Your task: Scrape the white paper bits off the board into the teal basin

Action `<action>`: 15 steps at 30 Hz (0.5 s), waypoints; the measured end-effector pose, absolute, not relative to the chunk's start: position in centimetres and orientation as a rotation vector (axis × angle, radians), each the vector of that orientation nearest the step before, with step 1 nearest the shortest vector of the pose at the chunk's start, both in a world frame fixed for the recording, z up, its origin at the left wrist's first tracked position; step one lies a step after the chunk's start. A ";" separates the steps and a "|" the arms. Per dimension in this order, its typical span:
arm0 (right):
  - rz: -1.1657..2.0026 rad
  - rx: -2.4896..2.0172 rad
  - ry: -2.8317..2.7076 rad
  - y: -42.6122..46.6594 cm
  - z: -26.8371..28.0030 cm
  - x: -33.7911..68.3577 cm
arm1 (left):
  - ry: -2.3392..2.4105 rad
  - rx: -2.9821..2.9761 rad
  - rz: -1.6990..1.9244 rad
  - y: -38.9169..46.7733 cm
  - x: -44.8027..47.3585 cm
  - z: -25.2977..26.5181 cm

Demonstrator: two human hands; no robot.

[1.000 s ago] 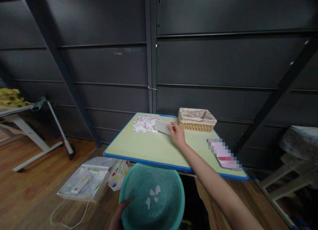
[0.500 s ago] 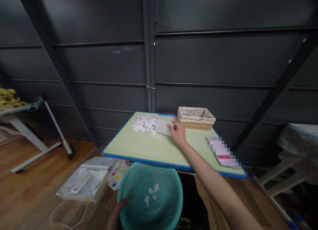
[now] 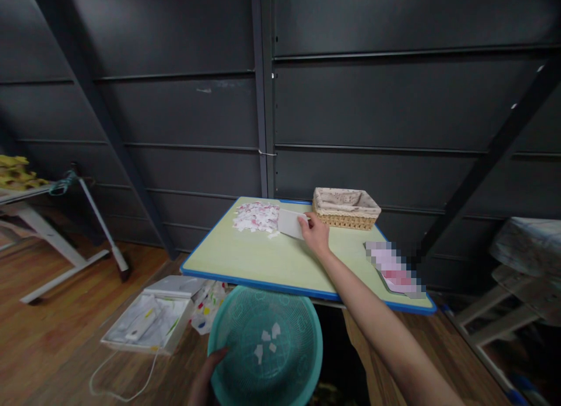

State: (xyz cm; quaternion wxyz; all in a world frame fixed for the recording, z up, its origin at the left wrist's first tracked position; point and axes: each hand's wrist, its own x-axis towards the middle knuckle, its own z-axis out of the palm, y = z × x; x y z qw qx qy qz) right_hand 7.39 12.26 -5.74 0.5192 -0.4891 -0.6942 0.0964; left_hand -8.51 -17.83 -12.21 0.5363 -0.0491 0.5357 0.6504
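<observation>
Dark metal wall, right hand (image 3: 316, 236) grip clamped on flat white card (image 3: 290, 224), left hand (image 3: 205, 378) gripping round teal mesh basin (image 3: 265, 347).

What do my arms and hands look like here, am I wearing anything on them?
Both hands are bare: no gloves. The right hand leads into a forearm with no sleeve, watch or band visible. Only part of the left hand shows at the bottom edge, also uncovered.

Right arm outstretched – right hand (image 3: 316, 235) pinching; left hand (image 3: 205, 378) gripping
</observation>
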 end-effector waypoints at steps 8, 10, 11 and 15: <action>0.225 -1.173 -1.670 12.2 -5.6 7.5 | 1.349 -0.131 1.515 -17.5 -8.6 -12.0; 0.221 -1.172 -1.647 12.2 -5.6 7.5 | 1.326 -0.124 1.523 -17.6 -8.8 -11.9; 0.223 -1.163 -1.640 12.2 -5.5 7.5 | 1.312 -0.118 1.529 -17.6 -8.9 -11.9; 0.211 -1.158 -1.649 12.1 -5.4 7.6 | 1.299 -0.157 1.490 -17.7 -9.0 -12.1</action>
